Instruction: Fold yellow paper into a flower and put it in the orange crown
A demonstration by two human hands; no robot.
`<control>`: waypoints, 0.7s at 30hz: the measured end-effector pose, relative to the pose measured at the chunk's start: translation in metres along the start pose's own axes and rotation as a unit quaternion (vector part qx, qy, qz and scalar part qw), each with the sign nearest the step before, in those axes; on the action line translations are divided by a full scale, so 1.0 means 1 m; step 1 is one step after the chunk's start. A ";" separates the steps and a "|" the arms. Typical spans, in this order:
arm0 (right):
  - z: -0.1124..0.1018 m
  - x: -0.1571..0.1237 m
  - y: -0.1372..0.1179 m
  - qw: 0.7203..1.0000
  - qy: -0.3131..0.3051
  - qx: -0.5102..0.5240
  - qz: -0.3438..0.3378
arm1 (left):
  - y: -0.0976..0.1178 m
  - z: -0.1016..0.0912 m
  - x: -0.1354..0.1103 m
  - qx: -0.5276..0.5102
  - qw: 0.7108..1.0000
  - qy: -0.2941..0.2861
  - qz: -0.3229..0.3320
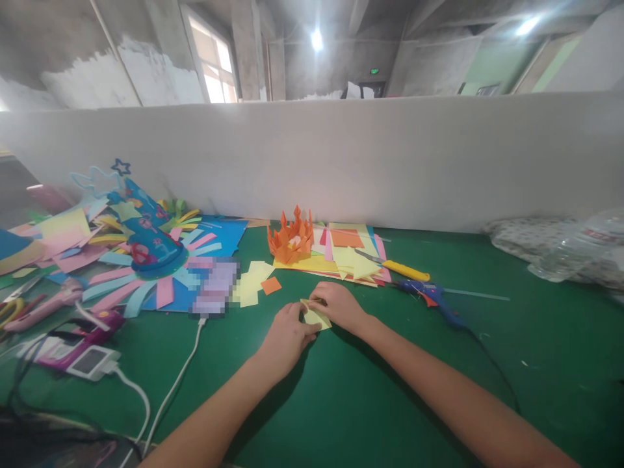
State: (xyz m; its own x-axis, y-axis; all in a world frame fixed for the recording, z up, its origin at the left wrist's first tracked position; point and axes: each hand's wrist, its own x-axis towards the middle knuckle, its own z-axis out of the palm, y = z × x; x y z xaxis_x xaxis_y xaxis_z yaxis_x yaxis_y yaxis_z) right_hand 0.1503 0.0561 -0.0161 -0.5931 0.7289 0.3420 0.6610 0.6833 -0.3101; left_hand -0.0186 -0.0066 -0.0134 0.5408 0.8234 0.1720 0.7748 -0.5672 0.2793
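Observation:
Both hands meet over a small yellow paper piece (316, 318) lying on the green table (370, 390). My left hand (285, 338) has its fingers curled and pinches the paper's left side. Pressing down on the paper's upper edge is my right hand (338, 305), its fingers closed over it. An orange paper crown (291, 238) stands just behind the hands, beside a stack of coloured paper sheets (348, 257). An orange paper square (271, 285) and loose yellow scraps (253, 283) lie to the left.
A yellow-handled knife (402, 268) and a blue glue gun (431, 296) lie right of the hands. A blue cone craft with coloured strips (151, 244) and pink tools sit at the left, with a phone and white cable (92, 361). Plastic bags (570, 250) rest at the right; a white partition (341, 156) runs behind.

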 end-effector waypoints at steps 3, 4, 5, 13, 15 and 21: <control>0.002 -0.008 -0.002 1.000 0.011 -0.008 -0.020 | 0.002 -0.001 -0.001 0.015 1.000 0.009 -0.001; 0.002 -0.011 -0.002 0.999 0.012 -0.011 -0.029 | 0.003 -0.002 -0.001 0.021 1.000 0.012 -0.003; 0.001 -0.014 -0.002 0.999 0.013 -0.013 -0.038 | 0.004 -0.002 -0.001 0.028 1.000 0.013 -0.006; -0.003 -0.033 -0.002 0.996 0.002 -0.038 -0.076 | 0.010 -0.008 -0.001 0.061 0.998 -0.018 -0.028; -0.003 -0.037 -0.002 0.996 -0.001 -0.045 -0.080 | 0.011 -0.010 -0.001 0.060 0.998 -0.022 -0.026; -0.003 -0.042 -0.004 0.995 -0.009 -0.067 -0.077 | 0.011 -0.011 0.000 0.043 0.999 0.010 0.010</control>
State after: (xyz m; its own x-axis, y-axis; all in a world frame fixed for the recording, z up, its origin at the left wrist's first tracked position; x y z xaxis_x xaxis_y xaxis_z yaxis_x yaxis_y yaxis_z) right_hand 0.1742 0.0226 -0.0262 -0.6990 0.6181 0.3597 0.6165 0.7757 -0.1348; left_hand -0.0139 -0.0122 0.0001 0.5500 0.8120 0.1954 0.7902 -0.5817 0.1932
